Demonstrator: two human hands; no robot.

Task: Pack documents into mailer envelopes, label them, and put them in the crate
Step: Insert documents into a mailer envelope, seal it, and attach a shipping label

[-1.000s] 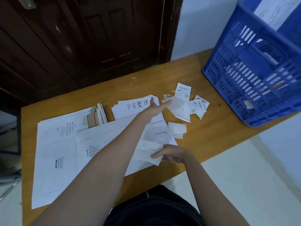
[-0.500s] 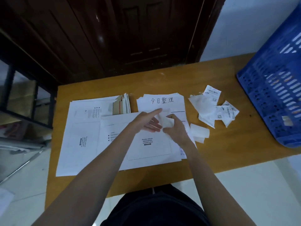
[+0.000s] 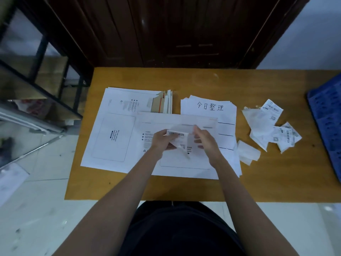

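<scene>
I observe both hands, left hand [image 3: 162, 140] and right hand [image 3: 204, 140], pinching a barcode label [image 3: 178, 134] above the mailer envelope [image 3: 184, 163]; crate [image 3: 326, 115] contents unseen.

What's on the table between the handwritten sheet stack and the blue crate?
Head view: a loose pile of crumpled labels and backing papers lies between the handwritten stack and the blue crate; bare table around it.

The top sheet of the paper stack [image 3: 208, 108], upper centre of the frame, bears handwritten "今日整理". A label [image 3: 178, 134] at centre shows a barcode, its digits too small to read. Print on the mailer envelopes [image 3: 113, 137] is illegible.
</scene>
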